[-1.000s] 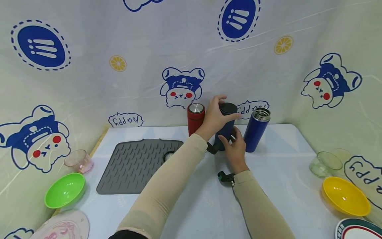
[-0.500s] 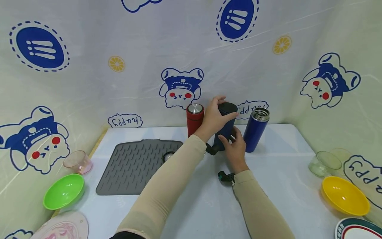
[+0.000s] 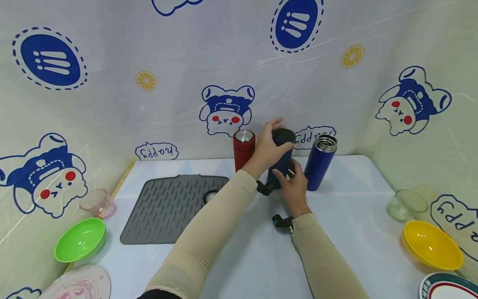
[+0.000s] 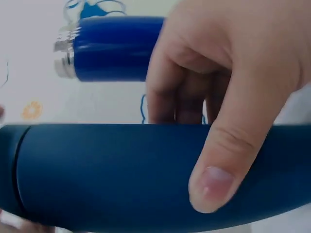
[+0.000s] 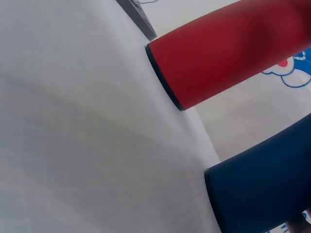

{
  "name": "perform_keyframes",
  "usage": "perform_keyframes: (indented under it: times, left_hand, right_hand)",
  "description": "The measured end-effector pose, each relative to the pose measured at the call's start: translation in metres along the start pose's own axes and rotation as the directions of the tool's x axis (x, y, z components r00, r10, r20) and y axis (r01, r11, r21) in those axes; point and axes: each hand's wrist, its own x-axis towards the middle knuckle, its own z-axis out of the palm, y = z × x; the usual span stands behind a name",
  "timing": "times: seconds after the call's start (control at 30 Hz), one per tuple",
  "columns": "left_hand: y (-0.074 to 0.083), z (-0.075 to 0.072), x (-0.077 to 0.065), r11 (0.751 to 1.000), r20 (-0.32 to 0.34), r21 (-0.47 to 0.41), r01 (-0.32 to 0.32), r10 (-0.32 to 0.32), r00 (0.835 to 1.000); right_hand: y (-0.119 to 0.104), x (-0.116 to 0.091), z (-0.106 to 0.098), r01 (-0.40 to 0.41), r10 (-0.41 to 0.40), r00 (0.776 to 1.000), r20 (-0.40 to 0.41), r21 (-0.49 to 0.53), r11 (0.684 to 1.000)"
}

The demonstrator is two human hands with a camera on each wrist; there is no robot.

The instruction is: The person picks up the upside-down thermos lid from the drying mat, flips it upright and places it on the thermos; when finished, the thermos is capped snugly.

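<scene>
Left hand [image 3: 266,150]: curled round the upper part and dark lid of the navy flask [image 3: 281,160], thumb pressed flat on its side in the left wrist view; arm stretched forward from the lower centre of the frame, sleeve to the wrist. Right hand [image 3: 295,185]: wrapped round the lower body of the same flask, wrist bent up from the lower right, fingers partly hidden behind the flask.

Navy flask: upper centre of the head view, upright, near the back of the counter [image 3: 347,232]; whether its base touches the counter cannot be told.

Neighbours: red flask [image 3: 244,149] just left of it, capped; blue flask [image 3: 320,162] just right of it, mouth open.

Risks, as judged:
- Left forearm or elbow may knock the red flask over, since it stands close beside the wrist.
- Right knuckles may topple the blue flask; being uncapped, anything inside would spill.
- Smooth flask wall may slip in the grip if both hands twist against each other.

Also present: grey mat [image 3: 168,207], centre left.
</scene>
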Motion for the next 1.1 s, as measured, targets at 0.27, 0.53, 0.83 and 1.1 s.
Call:
perform_keyframes:
  times: [0.27, 0.53, 0.83, 1.1]
  left_hand:
    - [0.002, 0.005, 0.004, 0.992, -0.111, 0.108, 0.059, -0.047, 0.993]
    - [-0.003, 0.005, 0.003, 0.999, -0.065, -0.052, 0.007, -0.011, 0.998]
    - [0.0, 0.013, -0.002, 0.991, -0.19, 0.126, 0.041, -0.017, 0.982]
    - [0.0, 0.013, -0.004, 0.993, -0.215, 0.092, 0.071, -0.05, 0.975]
  right_hand:
    - [0.0, 0.002, 0.001, -0.016, 0.016, 1.0, -0.012, -0.003, 1.0]
    - [0.0, 0.005, 0.003, 0.012, -0.013, 0.999, -0.051, -0.019, 1.0]
    - [0.004, 0.001, 0.002, 0.004, -0.005, 0.999, -0.042, -0.009, 1.0]
    - [0.006, 0.003, -0.001, -0.003, 0.003, 1.0, 0.024, -0.013, 1.0]
